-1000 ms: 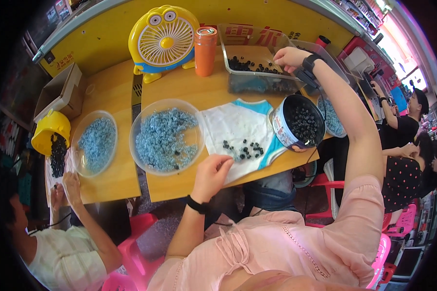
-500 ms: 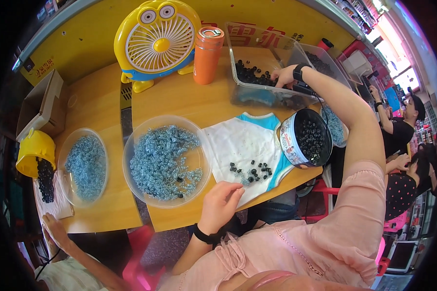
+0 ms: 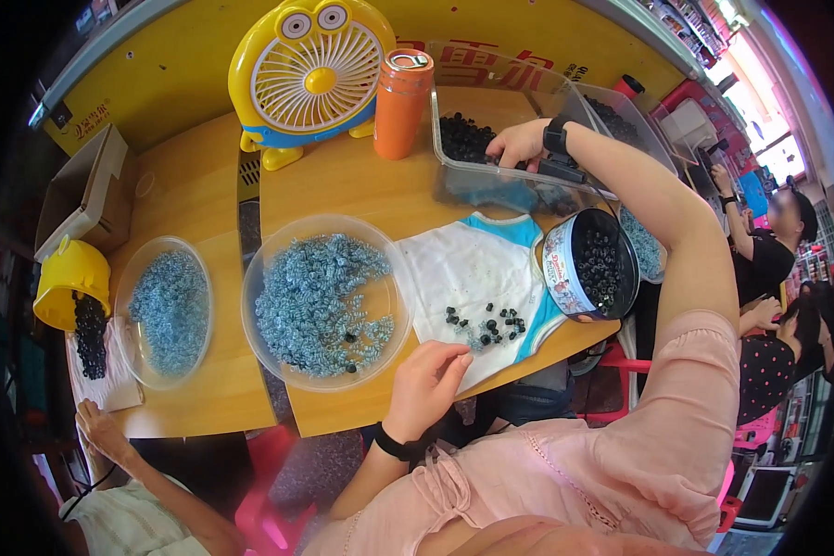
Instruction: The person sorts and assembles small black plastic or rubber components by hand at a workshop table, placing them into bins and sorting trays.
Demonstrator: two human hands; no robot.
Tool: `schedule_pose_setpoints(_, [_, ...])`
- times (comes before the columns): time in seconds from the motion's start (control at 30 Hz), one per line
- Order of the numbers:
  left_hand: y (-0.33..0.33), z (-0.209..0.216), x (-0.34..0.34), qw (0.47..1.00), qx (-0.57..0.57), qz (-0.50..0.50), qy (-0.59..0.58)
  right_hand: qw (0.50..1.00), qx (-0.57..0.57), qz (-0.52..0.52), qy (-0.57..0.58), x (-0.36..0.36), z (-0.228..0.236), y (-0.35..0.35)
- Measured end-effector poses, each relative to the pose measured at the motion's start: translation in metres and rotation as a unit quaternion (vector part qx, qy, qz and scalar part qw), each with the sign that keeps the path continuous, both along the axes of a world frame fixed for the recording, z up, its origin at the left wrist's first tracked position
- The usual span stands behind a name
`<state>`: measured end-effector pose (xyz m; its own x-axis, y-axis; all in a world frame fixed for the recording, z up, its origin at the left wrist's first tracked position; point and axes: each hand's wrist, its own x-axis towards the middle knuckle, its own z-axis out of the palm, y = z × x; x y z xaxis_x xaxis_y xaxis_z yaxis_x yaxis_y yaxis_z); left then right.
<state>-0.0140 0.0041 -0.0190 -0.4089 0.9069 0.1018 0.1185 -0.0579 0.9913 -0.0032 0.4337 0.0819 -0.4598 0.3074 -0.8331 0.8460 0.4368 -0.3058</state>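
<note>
Right hand [image 3: 521,144] has shifted leftward within the clear bin [image 3: 477,180], fingers pointing down, their grip hidden; black beads [image 3: 464,139] lie just left of it, inside the bin. Left hand [image 3: 424,391], pinched narrow, contents unclear, is farther from the bin, toward the person.

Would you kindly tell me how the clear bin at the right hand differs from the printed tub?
The clear bin is rectangular, while the printed tub is round. The bin's walls are see-through; the tub's wall is opaque and patterned. The right hand reaches into the bin, whereas no hand is at the tub. Both are open-topped and hold black beads.
</note>
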Motion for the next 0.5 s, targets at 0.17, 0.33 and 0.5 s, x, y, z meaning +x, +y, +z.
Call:
schedule_pose_setpoints(0.17, [-0.002,-0.004,0.004,1.0,0.001,0.004,0.013,0.992,-0.018,-0.064,0.108,0.014,0.052,-0.008])
schedule_pose_setpoints(0.33, [-0.002,-0.005,0.006,0.999,-0.015,0.015,0.027,0.961,-0.053,-0.075,0.261,0.03,0.117,-0.057])
schedule_pose_setpoints(0.5, [-0.001,-0.006,0.004,0.998,0.002,0.03,0.046,0.949,-0.105,-0.008,0.298,0.042,0.112,-0.134])
